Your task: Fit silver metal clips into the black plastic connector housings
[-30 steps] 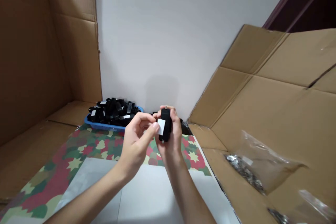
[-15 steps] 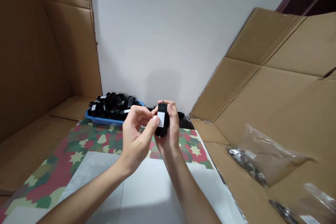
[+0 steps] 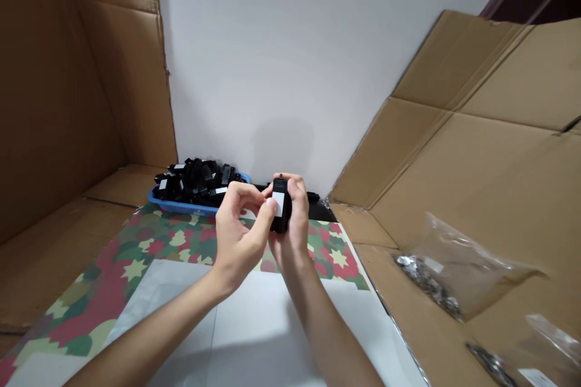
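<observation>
1. Centrally, a small black part (image 3: 280, 213) with a white label (image 3: 278, 204) is held upright above the mat (image 3: 149, 242).
2. It looks light, rigid and smooth; its narrow sides seem the surest hold.
3. Right hand (image 3: 295, 230) wraps it from behind, fingers closed on it.
4. Left hand (image 3: 238, 236) pinches at the label, fingers narrow.
5. Behind, a blue tray (image 3: 181, 207) holds similar parts; bags (image 3: 454, 278) lie on cardboard at right.

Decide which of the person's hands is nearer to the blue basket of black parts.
Left. The left hand is just in front of the blue basket; the right hand, holding the black part, lies farther to its right.
</observation>
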Demonstrator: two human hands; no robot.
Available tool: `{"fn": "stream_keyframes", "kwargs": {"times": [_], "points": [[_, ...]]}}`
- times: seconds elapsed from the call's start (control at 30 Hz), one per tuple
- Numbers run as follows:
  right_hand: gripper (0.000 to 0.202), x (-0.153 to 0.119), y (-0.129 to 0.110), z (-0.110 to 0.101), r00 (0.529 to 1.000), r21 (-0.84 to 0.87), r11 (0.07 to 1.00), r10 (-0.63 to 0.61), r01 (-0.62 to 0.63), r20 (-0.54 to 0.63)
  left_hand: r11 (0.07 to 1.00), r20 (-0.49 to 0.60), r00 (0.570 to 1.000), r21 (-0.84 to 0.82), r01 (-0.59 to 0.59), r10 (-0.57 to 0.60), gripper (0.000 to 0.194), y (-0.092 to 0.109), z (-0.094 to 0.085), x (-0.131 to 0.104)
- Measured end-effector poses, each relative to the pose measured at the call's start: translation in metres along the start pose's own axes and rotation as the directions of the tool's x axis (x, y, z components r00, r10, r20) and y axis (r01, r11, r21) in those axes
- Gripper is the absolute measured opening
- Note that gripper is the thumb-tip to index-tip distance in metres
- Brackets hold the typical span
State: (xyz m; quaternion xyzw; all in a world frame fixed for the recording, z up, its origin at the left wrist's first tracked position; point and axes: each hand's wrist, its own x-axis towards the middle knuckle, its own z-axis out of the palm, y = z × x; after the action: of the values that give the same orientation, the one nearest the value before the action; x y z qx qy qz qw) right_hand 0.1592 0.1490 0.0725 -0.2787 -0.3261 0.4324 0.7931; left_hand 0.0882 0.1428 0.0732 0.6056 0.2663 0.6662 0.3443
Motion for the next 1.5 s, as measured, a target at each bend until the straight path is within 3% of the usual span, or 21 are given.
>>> {"fn": "stream_keyframes", "kwargs": {"times": [0.13, 0.2, 0.3, 0.43, 0.53, 0.9, 1.13, 1.27, 1.4, 1.5], "points": [[0.023, 0.0, 0.002, -0.002, 0.999, -0.005, 1.0, -0.014, 0.014, -0.037, 0.995, -0.026, 0.999, 0.094, -0.045, 0.048, 0.017, -0.008, 0.0, 0.002], [0.024, 0.001, 0.004, -0.003, 0.999, 0.003, 1.0, -0.013, 0.013, -0.04, 0.996, -0.031, 1.0, 0.093, 0.002, 0.001, 0.02, -0.012, 0.002, 0.0], [0.025, 0.004, 0.007, -0.005, 0.999, 0.003, 1.0, -0.022, 0.022, -0.042, 0.982, -0.035, 0.981, -0.016, 0.189, -0.19, 0.024, -0.016, 0.006, -0.003], [0.024, 0.013, 0.016, -0.011, 0.997, -0.05, 0.998, -0.043, 0.04, -0.063, 0.874, 0.009, 0.895, -0.21, 0.439, -0.447, 0.03, -0.022, 0.009, -0.002], [0.021, 0.017, 0.023, -0.015, 0.994, -0.131, 0.989, -0.076, 0.065, -0.076, 0.811, 0.046, 0.843, -0.248, 0.53, -0.536, 0.036, -0.026, 0.01, 0.002], [0.016, 0.018, 0.029, -0.015, 0.97, -0.038, 0.999, -0.025, 0.017, -0.24, 0.736, 0.102, 0.8, -0.336, 0.587, -0.591, 0.049, -0.038, 0.016, -0.007], [0.02, 0.019, 0.032, -0.021, 0.964, -0.039, 0.999, -0.019, 0.009, -0.265, 0.716, 0.153, 0.787, -0.34, 0.61, -0.598, 0.042, -0.044, 0.015, -0.007], [0.021, 0.021, 0.039, -0.024, 0.975, -0.123, 0.992, 0.007, -0.035, -0.22, 0.721, 0.094, 0.779, -0.325, 0.612, -0.62, 0.044, -0.052, 0.013, -0.008], [0.029, 0.034, 0.05, -0.04, 0.984, -0.367, 0.93, -0.048, -0.018, -0.17, 0.801, -0.015, 0.814, -0.19, 0.567, -0.58, 0.043, -0.064, 0.003, 0.006], [0.034, 0.048, 0.048, -0.056, 0.965, -0.465, 0.885, -0.133, 0.013, -0.226, 0.877, -0.107, 0.872, -0.121, 0.465, -0.477, 0.036, -0.074, -0.022, 0.034]]}}
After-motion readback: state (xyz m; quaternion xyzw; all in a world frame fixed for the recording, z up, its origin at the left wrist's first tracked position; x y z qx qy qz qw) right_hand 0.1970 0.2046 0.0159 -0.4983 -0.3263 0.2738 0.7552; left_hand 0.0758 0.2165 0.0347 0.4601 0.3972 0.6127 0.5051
